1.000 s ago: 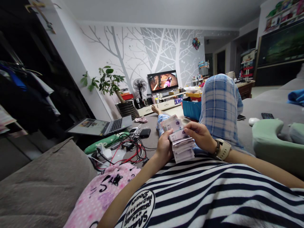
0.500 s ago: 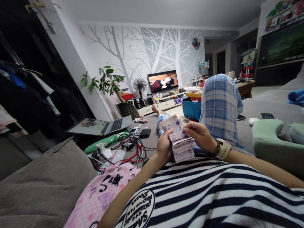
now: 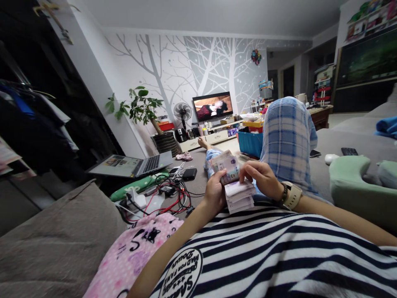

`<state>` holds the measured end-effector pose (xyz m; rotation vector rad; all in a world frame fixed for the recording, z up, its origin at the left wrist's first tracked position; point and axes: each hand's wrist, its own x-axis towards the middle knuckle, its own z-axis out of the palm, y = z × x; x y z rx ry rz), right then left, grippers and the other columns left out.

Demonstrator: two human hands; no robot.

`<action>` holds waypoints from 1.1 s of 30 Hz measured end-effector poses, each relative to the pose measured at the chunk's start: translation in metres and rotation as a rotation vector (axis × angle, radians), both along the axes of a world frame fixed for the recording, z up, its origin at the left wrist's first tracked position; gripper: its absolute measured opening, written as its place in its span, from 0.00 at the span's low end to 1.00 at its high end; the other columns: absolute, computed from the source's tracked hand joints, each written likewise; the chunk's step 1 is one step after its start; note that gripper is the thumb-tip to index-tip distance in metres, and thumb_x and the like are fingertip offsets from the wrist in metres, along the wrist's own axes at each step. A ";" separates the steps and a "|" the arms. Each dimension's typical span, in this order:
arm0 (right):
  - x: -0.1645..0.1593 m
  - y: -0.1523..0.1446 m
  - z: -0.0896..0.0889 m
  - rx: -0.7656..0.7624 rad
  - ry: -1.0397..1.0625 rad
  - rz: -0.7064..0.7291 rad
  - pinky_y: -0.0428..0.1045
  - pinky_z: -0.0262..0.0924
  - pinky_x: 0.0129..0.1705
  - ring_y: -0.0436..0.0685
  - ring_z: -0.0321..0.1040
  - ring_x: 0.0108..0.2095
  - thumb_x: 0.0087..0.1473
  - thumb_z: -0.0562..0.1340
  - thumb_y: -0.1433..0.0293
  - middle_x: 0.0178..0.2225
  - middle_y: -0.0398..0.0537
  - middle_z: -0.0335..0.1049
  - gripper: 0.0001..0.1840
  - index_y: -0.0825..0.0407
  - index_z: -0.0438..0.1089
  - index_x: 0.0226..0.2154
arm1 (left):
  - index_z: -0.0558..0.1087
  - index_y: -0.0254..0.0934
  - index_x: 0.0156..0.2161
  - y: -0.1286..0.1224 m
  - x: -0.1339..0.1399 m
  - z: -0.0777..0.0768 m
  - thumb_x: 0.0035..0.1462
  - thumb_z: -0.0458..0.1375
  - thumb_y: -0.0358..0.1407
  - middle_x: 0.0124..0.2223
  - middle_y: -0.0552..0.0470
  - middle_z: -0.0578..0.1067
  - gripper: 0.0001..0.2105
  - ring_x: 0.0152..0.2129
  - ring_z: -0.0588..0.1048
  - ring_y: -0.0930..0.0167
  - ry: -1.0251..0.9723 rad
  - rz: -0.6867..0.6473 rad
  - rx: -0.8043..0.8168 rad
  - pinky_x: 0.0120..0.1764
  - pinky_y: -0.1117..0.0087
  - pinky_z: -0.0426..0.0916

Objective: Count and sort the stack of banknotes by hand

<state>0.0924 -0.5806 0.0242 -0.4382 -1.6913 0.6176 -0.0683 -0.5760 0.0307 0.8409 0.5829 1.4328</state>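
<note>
Sofa (image 3: 325,142) spreads beneath us; plaid knee (image 3: 285,136) rises right, laptop (image 3: 133,165) lies left. Near centre, our left hand (image 3: 214,191) clasps banknotes (image 3: 228,166) by their left edge, probably against slipping; our right hand (image 3: 263,179) curls narrow opposite, whether gripping we cannot tell.

Left hand (image 3: 215,191) partly hidden by banknotes (image 3: 239,195), pink cloth (image 3: 136,258) cut off below; laptop screen (image 3: 116,165) unreadable
</note>
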 end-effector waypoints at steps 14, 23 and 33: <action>-0.004 0.021 0.004 -0.207 0.000 -0.313 0.48 0.53 0.26 0.52 0.61 0.22 0.50 0.68 0.47 0.19 0.43 0.67 0.25 0.50 0.66 0.22 | 0.77 0.33 0.34 -0.015 0.002 0.006 0.43 0.66 0.30 0.28 0.47 0.80 0.10 0.35 0.82 0.57 0.092 0.055 -0.044 0.42 0.60 0.77; -0.007 0.028 0.004 -0.212 -0.029 -0.320 0.48 0.50 0.25 0.51 0.58 0.22 0.48 0.68 0.48 0.19 0.42 0.65 0.24 0.50 0.65 0.21 | 0.77 0.33 0.35 -0.016 0.002 0.007 0.44 0.66 0.29 0.29 0.46 0.81 0.10 0.37 0.82 0.57 0.098 0.051 -0.050 0.44 0.58 0.77; -0.008 0.030 0.003 -0.188 0.075 -0.273 0.47 0.47 0.24 0.50 0.52 0.22 0.47 0.68 0.48 0.19 0.39 0.59 0.25 0.50 0.63 0.21 | 0.78 0.33 0.44 -0.008 0.005 0.008 0.57 0.59 0.33 0.42 0.42 0.83 0.11 0.46 0.81 0.56 -0.034 -0.014 -0.124 0.48 0.56 0.77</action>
